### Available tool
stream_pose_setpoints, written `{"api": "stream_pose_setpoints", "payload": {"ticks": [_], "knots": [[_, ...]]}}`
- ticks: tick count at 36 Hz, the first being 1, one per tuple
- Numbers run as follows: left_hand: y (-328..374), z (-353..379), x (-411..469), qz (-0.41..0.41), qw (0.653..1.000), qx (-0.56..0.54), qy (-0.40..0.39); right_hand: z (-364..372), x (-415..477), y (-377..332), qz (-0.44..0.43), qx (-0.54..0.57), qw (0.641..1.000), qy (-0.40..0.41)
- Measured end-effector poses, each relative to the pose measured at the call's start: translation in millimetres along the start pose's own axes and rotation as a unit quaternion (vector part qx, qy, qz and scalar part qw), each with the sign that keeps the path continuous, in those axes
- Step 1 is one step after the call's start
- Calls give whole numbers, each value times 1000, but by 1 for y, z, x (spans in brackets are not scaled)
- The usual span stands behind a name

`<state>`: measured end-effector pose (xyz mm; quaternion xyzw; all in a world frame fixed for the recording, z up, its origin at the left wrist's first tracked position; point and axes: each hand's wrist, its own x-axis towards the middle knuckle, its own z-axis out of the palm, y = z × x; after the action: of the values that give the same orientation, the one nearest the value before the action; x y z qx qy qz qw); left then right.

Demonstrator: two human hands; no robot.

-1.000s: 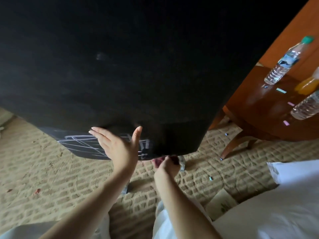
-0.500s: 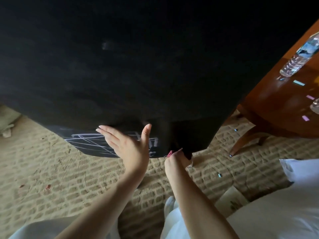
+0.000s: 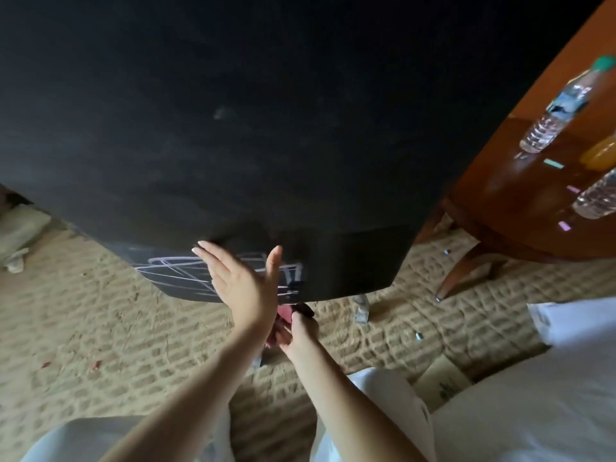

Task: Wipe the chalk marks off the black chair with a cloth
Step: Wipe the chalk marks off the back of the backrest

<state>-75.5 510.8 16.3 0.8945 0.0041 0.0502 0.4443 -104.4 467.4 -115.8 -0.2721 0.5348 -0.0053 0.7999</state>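
black chair [image 3: 266, 128]: fills the upper view, its dark face looming over the carpet [image 3: 100, 328].
chalk marks [image 3: 180, 271]: white scribbled lines low on the chair, around 7 o'clock of its face, close to the bottom edge.
left hand [image 3: 243, 285]: open, fingers straight and thumb spread, held flat over the right end of the scribbles; I cannot tell whether it touches.
right hand [image 3: 298, 331]: at 5 o'clock of the left hand, just under the chair's lower edge, fingers curled round the cloth [image 3: 283, 311].
cloth: pinkish, bunched, mostly hidden in that grip.
tabletop [image 3: 500, 201]: wooden, at 3 o'clock of the chair, carrying clear bottles [image 3: 560, 108].
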Motion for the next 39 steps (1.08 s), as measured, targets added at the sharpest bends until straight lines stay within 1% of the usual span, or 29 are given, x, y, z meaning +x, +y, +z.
{"api": "stream_pose_setpoints", "payload": {"ticks": [2,4,6,8,9,11,12,13,15,18,20,23,25,27,31,33,36,39], "knots": [[-2,-8,-2,10,1000,14,-10,-4,-25,-9,-12,15,1000,-3],[-9,-16,-7,12,999,25,-22,-7,-43,-14,-33,11,999,-24],[-18,-24,-14,-6,998,28,-55,-10,-55,-14,-60,-5,997,-41],[-30,-28,-25,-47,991,17,-127,-11,-73,-15,-68,-26,996,-51],[-33,-32,-31,-80,980,-6,-180,-10,-82,-14,-70,-34,995,-58],[-46,-37,-42,-137,947,-82,-278,-11,-92,-8,-93,-81,990,-63],[-55,-37,-44,-159,931,-101,-311,-12,-93,-3,-116,-125,983,-64],[-62,-39,-45,-179,921,-113,-327,-13,-98,1,-138,-163,975,-66],[-71,-45,-46,-198,917,-124,-323,-16,-104,7,-172,-227,956,-76],[-71,-58,-49,-161,928,-98,-321,-22,-110,11,-214,-285,930,-92],[-72,-62,-49,-135,934,-72,-323,-25,-114,12,-248,-315,913,-79],[-73,-65,-45,-105,946,-23,-307,-31,-122,11,-307,-362,879,-41],[-72,-70,-44,-89,951,-2,-297,-34,-126,8,-327,-364,871,-35],[-73,-76,-42,-93,953,4,-287,-36,-129,5,-326,-376,867,-42],[-73,-86,-41,-92,955,6,-283,-36,-132,0,-320,-347,880,-56],[-71,-90,-41,-70,958,17,-278,-35,-134,-2,-337,-344,875,-60],[-68,-98,-38,-39,957,50,-282,-36,-139,-5,-387,-367,844,-54],[-69,-103,-34,-33,954,59,-291,-36,-145,-9,-441,-416,795,-20]]}}
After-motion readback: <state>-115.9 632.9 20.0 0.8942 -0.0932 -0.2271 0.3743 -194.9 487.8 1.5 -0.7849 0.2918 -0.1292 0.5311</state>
